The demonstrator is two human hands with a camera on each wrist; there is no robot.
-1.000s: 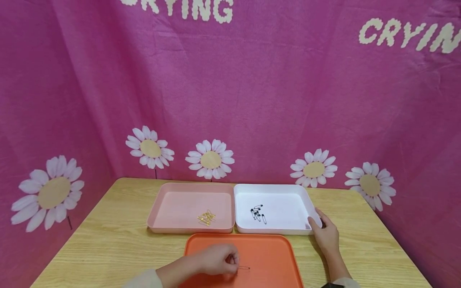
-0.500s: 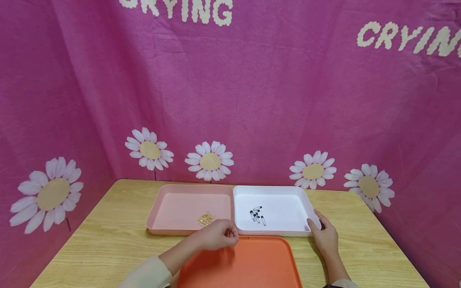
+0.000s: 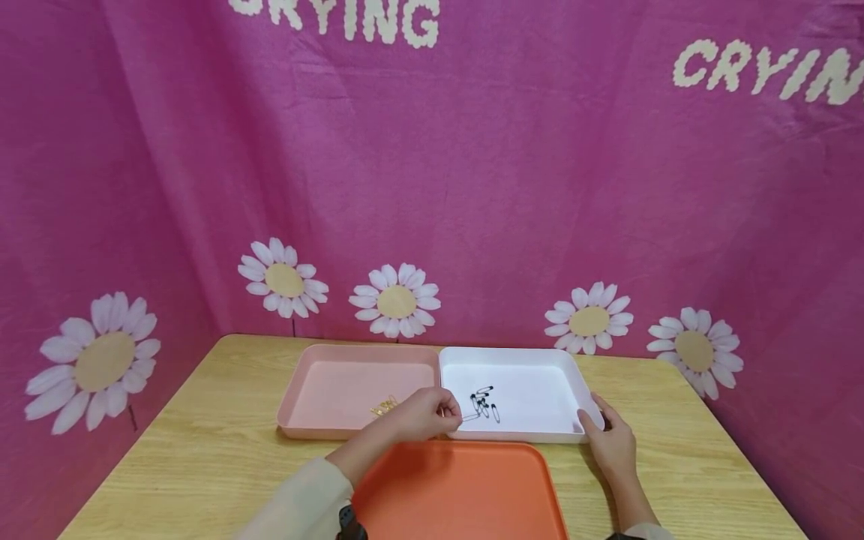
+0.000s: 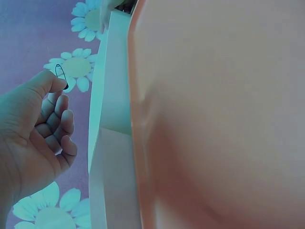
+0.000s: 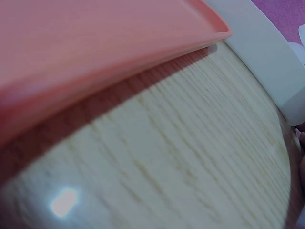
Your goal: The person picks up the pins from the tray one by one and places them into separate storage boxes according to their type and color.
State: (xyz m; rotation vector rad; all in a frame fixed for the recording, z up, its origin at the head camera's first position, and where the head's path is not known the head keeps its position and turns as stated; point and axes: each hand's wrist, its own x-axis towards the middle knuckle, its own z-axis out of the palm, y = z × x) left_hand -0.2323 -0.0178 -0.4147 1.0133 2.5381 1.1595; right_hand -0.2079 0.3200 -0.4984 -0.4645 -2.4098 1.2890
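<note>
My left hand (image 3: 424, 415) pinches a black safety pin (image 4: 60, 72) between thumb and forefinger, its other fingers curled. In the head view it hangs over the near left corner of the white tray (image 3: 540, 375). Inside that tray several black safety pins (image 3: 483, 403) lie in a small heap, left of the middle. At the tray's right side my right hand (image 3: 613, 444) grips the rim, the thumb on the inside and the fingers outside. Several gold safety pins (image 3: 383, 407) lie in the pink tray (image 3: 337, 375), partly hidden behind my left hand.
Side by side, the pink and white trays stand near the back of the wooden table (image 3: 202, 450). A flat orange tray (image 3: 472, 487) lies in front of them, close to me. A magenta curtain (image 3: 472, 187) with daisies hangs behind and on both sides.
My left hand has picked up the safety pin from the orange tray and carried it forward, then right, to the white tray. My right hand has stayed at the white tray's rim.
</note>
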